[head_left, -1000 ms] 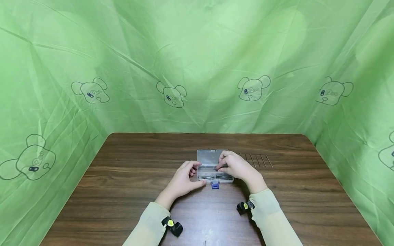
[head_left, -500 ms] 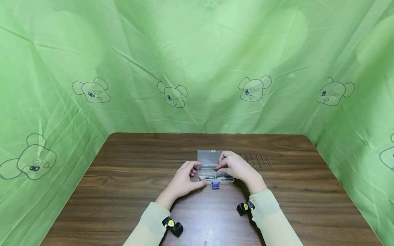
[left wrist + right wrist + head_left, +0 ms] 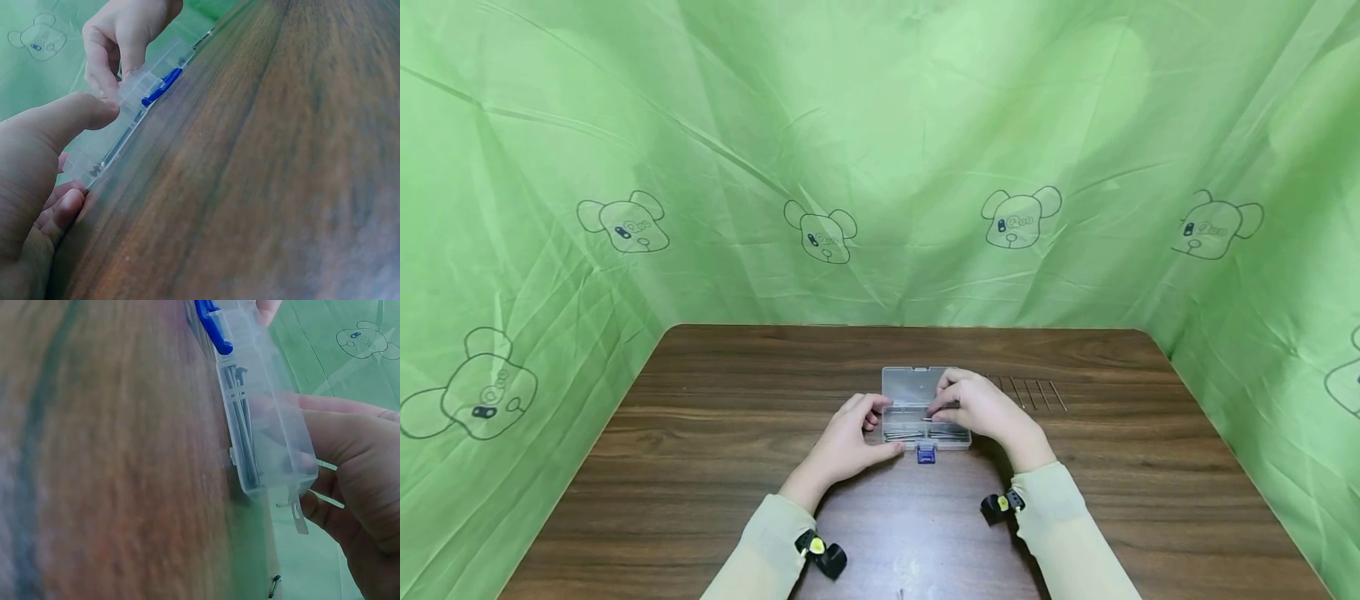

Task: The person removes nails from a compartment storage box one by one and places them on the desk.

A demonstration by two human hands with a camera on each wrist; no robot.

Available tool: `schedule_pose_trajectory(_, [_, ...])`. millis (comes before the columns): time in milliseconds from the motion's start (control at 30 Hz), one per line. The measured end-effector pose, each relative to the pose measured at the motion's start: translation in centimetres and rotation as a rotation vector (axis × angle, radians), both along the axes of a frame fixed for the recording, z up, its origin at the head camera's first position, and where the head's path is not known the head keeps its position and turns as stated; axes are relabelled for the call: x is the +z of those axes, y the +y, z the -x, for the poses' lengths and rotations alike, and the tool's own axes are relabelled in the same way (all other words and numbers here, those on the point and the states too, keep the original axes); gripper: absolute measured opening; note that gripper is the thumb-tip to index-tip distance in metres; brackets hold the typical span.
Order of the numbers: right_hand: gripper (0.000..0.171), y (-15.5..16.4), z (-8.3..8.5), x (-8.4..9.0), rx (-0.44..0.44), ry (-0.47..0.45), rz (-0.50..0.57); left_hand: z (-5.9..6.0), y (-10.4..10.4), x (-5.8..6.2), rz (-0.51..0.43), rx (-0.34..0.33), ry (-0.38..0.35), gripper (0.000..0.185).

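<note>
Little has moved since the earlier frames: the right hand [image 3: 981, 408] has crept slightly nearer over the box [image 3: 922, 407], and the left hand [image 3: 850, 439] has stayed where it was.

The right grip is closed: its fingertips pinch a thin metal pin [image 3: 942, 407] above the right half of the open box, thumb under and fingers curled over it. The left grip holds the box's left end, thumb [image 3: 69, 117] on the near edge and fingers curled at the far side, steadying it on the worktop [image 3: 715, 433].

The box is clear plastic, lying at the middle of the worktop with its lid [image 3: 910, 383] folded back to the far side. More pins [image 3: 240, 425] lie lengthwise in its near compartments. A blue latch [image 3: 926, 453] sticks out from the near edge, between the two hands.

To the right of the box, just beyond the right hand, a row of loose pins [image 3: 1030, 393] lies side by side on the wood. A green cloth [image 3: 880, 158] with bear prints hangs behind and at both sides.
</note>
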State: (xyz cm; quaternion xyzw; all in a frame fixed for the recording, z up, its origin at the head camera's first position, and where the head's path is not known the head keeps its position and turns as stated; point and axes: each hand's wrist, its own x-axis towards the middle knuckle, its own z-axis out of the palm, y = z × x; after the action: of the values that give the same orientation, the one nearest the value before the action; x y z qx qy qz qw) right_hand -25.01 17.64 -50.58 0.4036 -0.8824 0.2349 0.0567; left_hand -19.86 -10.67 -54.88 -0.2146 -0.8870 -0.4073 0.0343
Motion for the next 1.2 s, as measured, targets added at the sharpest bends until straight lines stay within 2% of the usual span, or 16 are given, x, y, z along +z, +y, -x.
schedule_pose_trajectory(400, [0.006,-0.2,-0.3,0.2,-0.045,-0.037,-0.046,0.0,0.1,-0.1,0.001,0.002,-0.009,0.070])
schedule_pose_trajectory(833, [0.010,-0.2,-0.3,0.3,-0.015,-0.034,-0.044,0.0,0.1,0.1,-0.018,0.003,-0.017,0.068])
schedule_pose_trajectory(967, [0.009,0.0,-0.4,0.7,-0.017,-0.076,-0.041,-0.1,0.1,0.0,-0.012,0.004,-0.012,0.069])
schedule_pose_trajectory(1200, [0.006,0.7,-0.8,2.7,-0.074,-0.169,-0.008,-0.1,0.0,0.0,-0.002,0.007,-0.019,0.069])
